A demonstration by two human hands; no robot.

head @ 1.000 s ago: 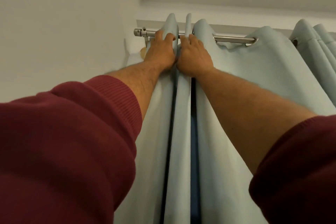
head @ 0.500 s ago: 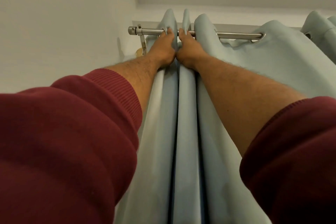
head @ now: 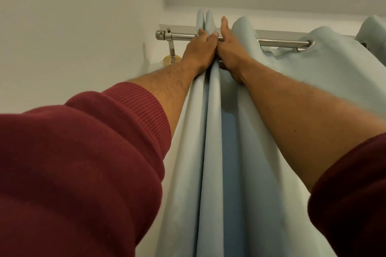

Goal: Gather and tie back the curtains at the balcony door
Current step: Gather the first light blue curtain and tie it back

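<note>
Risk here sits mostly at the top: the pale blue fabric curtain (head: 225, 152) hangs by metal eyelets from the brushed steel curtain rod (head: 279, 42), and a hard sideways shove could jam an eyelet against the rod's bracket (head: 171, 52) near the white wall (head: 73, 27), or drag the rod in its mount. Folds could also spring back apart once the squeeze lets go, since the stretch of cloth toward the far eyelet (head: 305, 47) is not yet bunched.

Both arms reach up in dark red knit sleeves (head: 83, 162). The left hand (head: 198, 52) and right hand (head: 228, 52) touch each other and press the gathered pleats between them just under the rod; the left grip looks curled onto the cloth, and the right has one finger raised beside a fold, so it is only partly clenched.

Curtain folds hang close to the rod's left end, their long axis running straight down from rod toward the floor, pleat edges facing the person.
</note>
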